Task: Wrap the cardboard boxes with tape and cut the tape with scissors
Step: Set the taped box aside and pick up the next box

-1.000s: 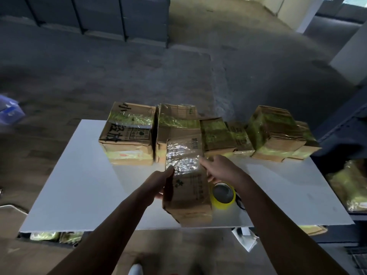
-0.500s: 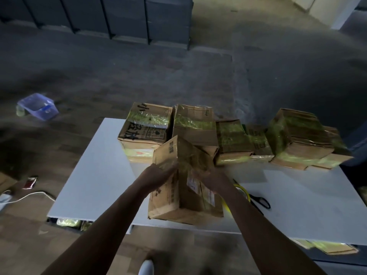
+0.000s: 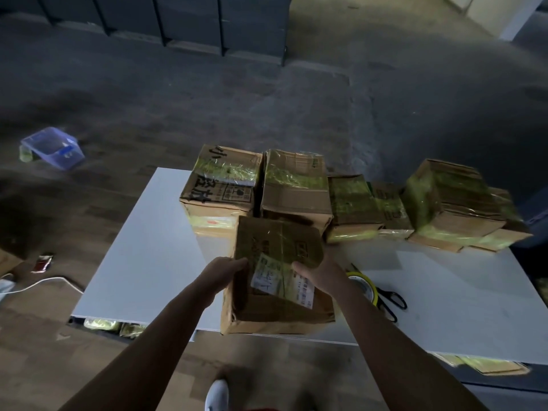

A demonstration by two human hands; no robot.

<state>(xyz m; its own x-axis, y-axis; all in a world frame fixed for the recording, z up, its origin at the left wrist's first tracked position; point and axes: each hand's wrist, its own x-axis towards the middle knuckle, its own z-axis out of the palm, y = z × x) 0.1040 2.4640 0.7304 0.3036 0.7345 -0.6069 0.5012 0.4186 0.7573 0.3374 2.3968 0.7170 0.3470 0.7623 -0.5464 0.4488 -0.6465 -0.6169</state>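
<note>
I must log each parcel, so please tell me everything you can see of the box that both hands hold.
The box is worn, creased brown cardboard with a white printed label and glossy clear tape on its top. It lies at the near edge of the white table. The left hand grips its left side, the right hand its right.

We observe a white table [image 3: 142, 247] on a dim grey floor [image 3: 385, 99]; dark cabinets [image 3: 166, 22] line the far side; a white cable [image 3: 44, 284] lies left.
</note>
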